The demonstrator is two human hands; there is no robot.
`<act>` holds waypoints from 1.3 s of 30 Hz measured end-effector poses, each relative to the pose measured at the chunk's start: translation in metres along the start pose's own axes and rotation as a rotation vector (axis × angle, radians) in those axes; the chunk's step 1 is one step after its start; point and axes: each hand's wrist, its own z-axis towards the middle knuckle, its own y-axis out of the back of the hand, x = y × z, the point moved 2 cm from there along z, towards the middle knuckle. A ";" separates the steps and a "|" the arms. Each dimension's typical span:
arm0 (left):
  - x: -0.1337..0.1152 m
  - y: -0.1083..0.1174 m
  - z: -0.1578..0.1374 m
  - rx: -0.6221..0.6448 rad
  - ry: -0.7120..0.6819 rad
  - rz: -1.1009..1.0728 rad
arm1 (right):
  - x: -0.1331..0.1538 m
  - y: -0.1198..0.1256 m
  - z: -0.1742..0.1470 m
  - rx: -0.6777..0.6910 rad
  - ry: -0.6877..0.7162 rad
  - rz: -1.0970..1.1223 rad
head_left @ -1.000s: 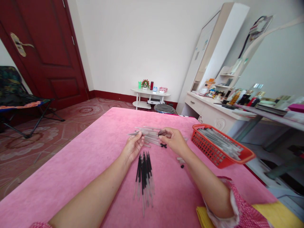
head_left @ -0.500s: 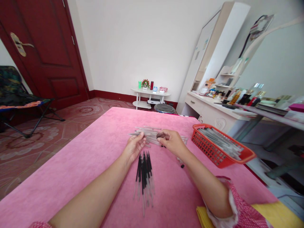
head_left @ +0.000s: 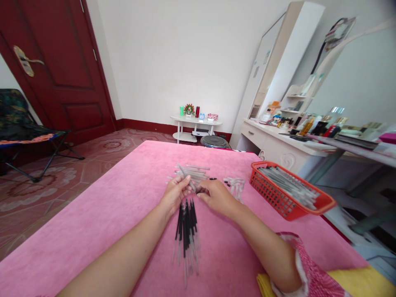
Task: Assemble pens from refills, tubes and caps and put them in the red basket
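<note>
My left hand grips a clear grey pen barrel, which slants up to the left between thumb and fingers. Close beside it, my right hand is pinched at the barrel's lower end, on a small dark piece that I cannot make out clearly. Beyond the hands lies a loose pile of clear pen barrels. Nearer to me, a fan of black ink refills rests on the pink cloth, dark ends pointing away. To the right of my right hand are several short clear pen parts and small black pieces.
A red plastic basket full of grey pen barrels stands at the table's right side. Folded yellow cloth lies by my right sleeve. Pink cloth covers the table. A dressing table with bottles stands beyond the basket.
My right hand has moved left and toward me, meeting the left hand. The held barrel has swung from nearly level to a steep slant.
</note>
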 end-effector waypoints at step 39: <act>0.001 -0.001 0.000 -0.020 -0.002 -0.128 | -0.015 0.002 0.005 -0.322 -0.201 0.378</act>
